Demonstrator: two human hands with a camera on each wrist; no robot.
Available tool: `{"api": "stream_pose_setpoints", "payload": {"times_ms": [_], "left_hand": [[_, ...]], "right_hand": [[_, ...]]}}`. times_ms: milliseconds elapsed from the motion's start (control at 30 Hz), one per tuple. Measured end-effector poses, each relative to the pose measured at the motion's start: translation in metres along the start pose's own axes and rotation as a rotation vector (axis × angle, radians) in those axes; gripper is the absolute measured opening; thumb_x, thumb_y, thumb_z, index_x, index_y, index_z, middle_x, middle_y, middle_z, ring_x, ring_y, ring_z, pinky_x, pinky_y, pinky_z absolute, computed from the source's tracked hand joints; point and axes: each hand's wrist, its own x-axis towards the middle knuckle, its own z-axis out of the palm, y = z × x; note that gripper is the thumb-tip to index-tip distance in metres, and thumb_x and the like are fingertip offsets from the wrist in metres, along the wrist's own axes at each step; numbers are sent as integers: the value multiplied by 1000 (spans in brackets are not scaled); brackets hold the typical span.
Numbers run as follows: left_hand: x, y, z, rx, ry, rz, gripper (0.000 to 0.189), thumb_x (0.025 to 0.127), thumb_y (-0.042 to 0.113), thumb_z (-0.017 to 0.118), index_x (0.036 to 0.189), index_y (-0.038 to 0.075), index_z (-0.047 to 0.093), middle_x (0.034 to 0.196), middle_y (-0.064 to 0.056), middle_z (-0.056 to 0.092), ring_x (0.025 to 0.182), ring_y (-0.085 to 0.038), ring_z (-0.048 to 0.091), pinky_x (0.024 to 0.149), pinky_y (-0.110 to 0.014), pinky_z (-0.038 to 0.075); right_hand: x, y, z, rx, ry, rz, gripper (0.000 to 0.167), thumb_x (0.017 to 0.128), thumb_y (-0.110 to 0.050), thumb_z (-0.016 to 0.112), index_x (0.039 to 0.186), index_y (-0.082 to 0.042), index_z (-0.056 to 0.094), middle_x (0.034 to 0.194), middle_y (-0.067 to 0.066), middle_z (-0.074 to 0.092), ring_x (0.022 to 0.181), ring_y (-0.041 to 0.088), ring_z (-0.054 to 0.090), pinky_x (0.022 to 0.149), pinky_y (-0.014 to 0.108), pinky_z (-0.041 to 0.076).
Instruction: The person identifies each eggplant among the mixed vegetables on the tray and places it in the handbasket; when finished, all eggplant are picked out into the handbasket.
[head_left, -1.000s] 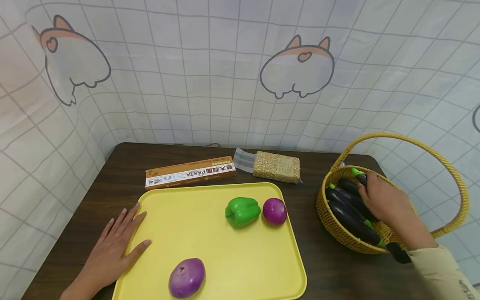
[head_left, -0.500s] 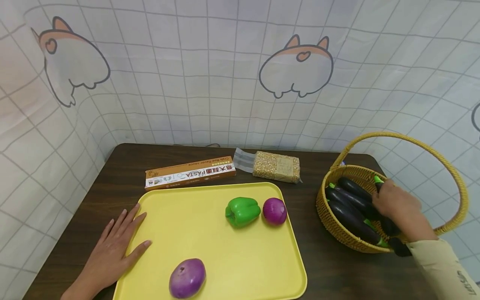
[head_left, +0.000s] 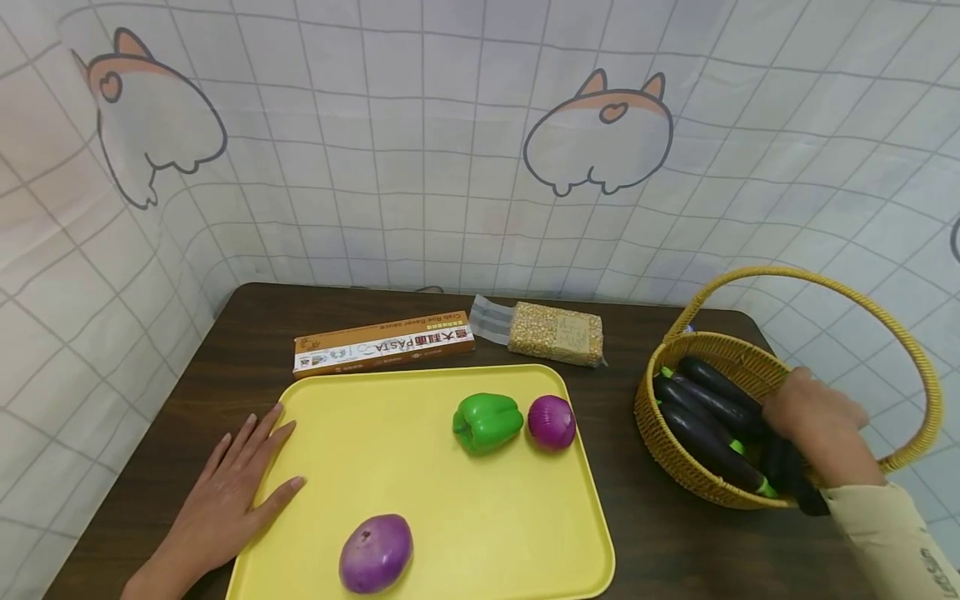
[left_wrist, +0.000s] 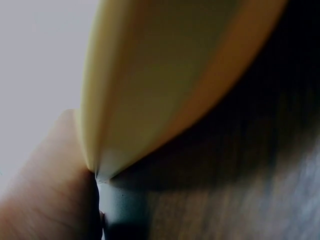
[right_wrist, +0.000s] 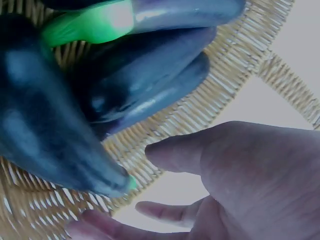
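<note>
Several dark purple eggplants with green caps lie in a yellow wicker basket at the right. My right hand is over the basket's right rim. In the right wrist view its thumb and fingers stand apart, with the green tip of one eggplant near them but not gripped. My left hand rests with straight fingers on the left edge of a yellow tray. The left wrist view shows part of this hand against the tray's side.
On the tray are a green bell pepper, a small purple onion and a larger round purple vegetable. Behind it lie a pasta box and a bag of corn kernels. The basket handle arches up at the right.
My right hand has moved right and toward me within the basket. The eggplant it held has gone down at the basket's right side, and the fingers have let go. My left hand stays put.
</note>
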Motion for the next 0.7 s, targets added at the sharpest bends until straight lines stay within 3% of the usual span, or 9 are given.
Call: {"api": "stream_pose_setpoints", "payload": {"times_ms": [233, 433, 567, 700], "left_hand": [[1, -1, -3, -6, -23, 1, 78, 102, 42, 70, 165, 12, 36, 176, -8, 15, 158, -42, 16, 127, -53, -1], [4, -1, -10, 3, -76, -5, 79, 103, 45, 68, 166, 11, 35, 176, -9, 13, 156, -47, 19, 126, -59, 3], [3, 1, -16, 2, -117, -19, 80, 105, 46, 64, 168, 11, 29, 176, -8, 12, 158, -43, 15, 126, -59, -1], [6, 4, -24, 29, -101, 3, 81, 105, 46, 65, 168, 12, 29, 176, -8, 15, 159, -39, 11, 126, -58, -1]], "right_hand": [[-18, -11, -3, -20, 184, -88, 61, 102, -27, 60, 127, 24, 37, 111, 47, 43, 101, 71, 45, 71, 80, 43], [-39, -35, -5, -36, 320, -258, 63, 102, -30, 64, 135, 19, 43, 116, 42, 51, 93, 62, 52, 57, 70, 46], [-51, -53, -2, -65, 423, -358, 67, 103, -36, 66, 141, 16, 46, 119, 40, 57, 92, 58, 58, 52, 63, 49], [-60, -63, 0, -60, 516, -423, 65, 104, -38, 67, 139, 14, 50, 119, 39, 59, 89, 55, 60, 50, 60, 49]]}}
